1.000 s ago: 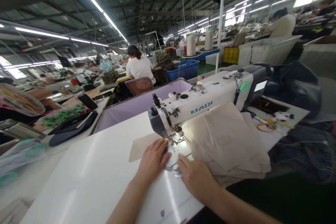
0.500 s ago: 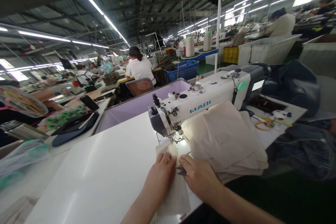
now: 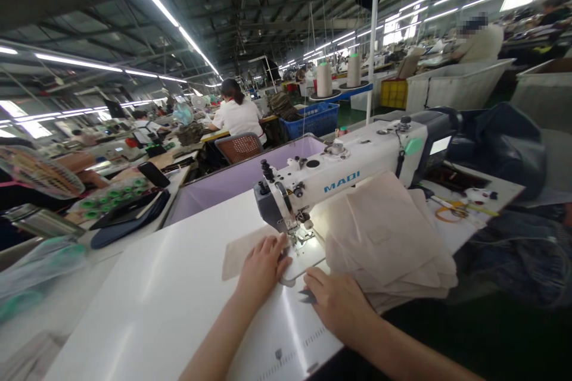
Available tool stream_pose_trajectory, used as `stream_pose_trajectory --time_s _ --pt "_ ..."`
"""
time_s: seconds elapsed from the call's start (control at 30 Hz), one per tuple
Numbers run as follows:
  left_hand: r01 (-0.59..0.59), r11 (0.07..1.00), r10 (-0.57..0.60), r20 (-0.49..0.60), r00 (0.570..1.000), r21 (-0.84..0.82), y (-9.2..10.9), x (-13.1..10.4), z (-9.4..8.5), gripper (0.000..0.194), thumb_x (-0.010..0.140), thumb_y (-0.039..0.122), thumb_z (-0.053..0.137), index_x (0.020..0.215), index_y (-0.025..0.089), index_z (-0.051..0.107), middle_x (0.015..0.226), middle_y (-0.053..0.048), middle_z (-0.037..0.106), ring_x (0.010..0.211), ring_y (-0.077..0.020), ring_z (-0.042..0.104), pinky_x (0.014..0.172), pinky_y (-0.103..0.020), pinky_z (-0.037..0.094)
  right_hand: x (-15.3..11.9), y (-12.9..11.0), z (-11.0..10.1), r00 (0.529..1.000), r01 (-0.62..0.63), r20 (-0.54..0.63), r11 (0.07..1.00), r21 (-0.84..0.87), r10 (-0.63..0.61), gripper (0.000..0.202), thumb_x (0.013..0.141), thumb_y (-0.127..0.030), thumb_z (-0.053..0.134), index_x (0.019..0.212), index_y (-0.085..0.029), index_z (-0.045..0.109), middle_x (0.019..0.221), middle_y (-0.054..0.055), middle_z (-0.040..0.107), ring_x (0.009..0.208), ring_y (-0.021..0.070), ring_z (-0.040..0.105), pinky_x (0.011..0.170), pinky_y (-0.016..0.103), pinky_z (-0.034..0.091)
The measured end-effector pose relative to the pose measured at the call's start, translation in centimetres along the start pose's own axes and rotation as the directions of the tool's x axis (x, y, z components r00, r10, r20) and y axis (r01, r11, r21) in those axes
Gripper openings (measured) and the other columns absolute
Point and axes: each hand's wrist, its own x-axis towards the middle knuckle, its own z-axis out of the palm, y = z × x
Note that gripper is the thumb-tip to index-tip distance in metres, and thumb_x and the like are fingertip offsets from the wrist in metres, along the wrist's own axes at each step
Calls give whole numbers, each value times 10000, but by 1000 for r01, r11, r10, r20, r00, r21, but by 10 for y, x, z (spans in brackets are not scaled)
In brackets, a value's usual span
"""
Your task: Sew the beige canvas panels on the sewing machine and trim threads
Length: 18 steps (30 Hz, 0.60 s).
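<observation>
My left hand (image 3: pixel 263 262) lies with its fingers out on a beige fabric piece (image 3: pixel 236 252), just left of the needle area of a white sewing machine (image 3: pixel 378 155). Part of that piece is hidden under the fingers. My right hand (image 3: pixel 337 300) is closed around small thread snips (image 3: pixel 307 296), whose dark blades point left over the white table (image 3: pixel 179 292). Under the lit presser foot (image 3: pixel 306 235) the metal plate shows bare. A stack of beige fabric pieces (image 3: pixel 384 244) rests beneath the machine arm, right of my right hand.
Yellow-handled scissors (image 3: pixel 451 211) lie on the table beyond the stack. Behind the machine are a lilac-lined trough (image 3: pixel 214 190), thread cones (image 3: pixel 324 79) and a blue crate (image 3: pixel 317 119). A seated person in white (image 3: pixel 239 116) works farther back.
The fabric piece that lay lengthwise in front of the needle has swung away to the left, turned, with my left hand on it. My right hand keeps the snips in nearly the same spot.
</observation>
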Motion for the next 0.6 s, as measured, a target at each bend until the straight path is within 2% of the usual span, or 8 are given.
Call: stream_pose_trajectory --time_s 0.13,0.27,0.4,0.6 --pt "-37 999 37 -14 999 9 -7 11 3 394 996 360 535 1376 258 559 1345 -109 599 1262 -296 538 1002 -442 492 -2 2 11 999 22 -45 999 -24 -23 196 849 -69 624 1006 -183 599 1030 38 677 711 182 634 562 336 368" --pt "-113 994 111 -130 985 -7 -11 13 13 353 991 379 537 1306 232 603 1317 -110 623 1285 -304 521 1071 -495 445 -3 2 14 998 24 -56 1000 -17 -25 194 846 -69 632 995 -186 589 1019 32 673 721 184 637 569 332 371" --pt "-218 972 199 -191 961 -84 -16 14 22 377 1014 378 479 1323 185 576 1335 -121 631 1300 -280 533 1107 -472 440 -3 2 11 999 18 -47 1000 -6 -18 191 849 -58 620 988 -185 586 1016 36 670 740 179 642 587 321 383" --pt "-226 967 199 -206 958 -116 -18 16 23 398 1012 422 471 1309 183 586 1295 -119 661 1286 -277 555 1092 -451 468 -3 1 10 999 18 -44 1000 -19 -19 181 858 -57 605 981 -188 588 1030 44 671 740 176 636 587 325 382"
